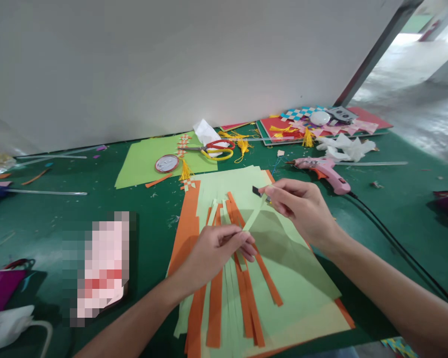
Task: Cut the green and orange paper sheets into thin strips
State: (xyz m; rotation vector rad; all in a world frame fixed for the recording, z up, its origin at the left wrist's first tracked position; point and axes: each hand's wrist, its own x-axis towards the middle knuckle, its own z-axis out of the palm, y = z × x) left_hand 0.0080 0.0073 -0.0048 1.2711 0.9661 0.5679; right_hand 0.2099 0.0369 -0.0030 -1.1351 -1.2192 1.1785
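Observation:
Between my two hands a narrow pale green paper strip (pixel 254 215) is stretched at a slant. My left hand (pixel 226 243) pinches its lower end, and my right hand (pixel 296 201) pinches the upper end. Beneath them lie pale green paper sheets (pixel 294 278) over orange sheets (pixel 184 243). Several loose orange strips (pixel 214 313) and pale green strips rest on top, partly covered by my left hand. A small dark object (pixel 256 191) shows just left of my right fingertips; its kind is unclear.
A pink glue gun (pixel 326 174) with a black cord lies at right. Behind the sheets are scissors (pixel 216 148), a round tin (pixel 167 163), yellow tassels (pixel 242 146) and crumpled tissue (pixel 345 147). A blurred-out pink item (pixel 106 263) and a white plug (pixel 7 323) lie at left. A wall (pixel 171 64) rises behind.

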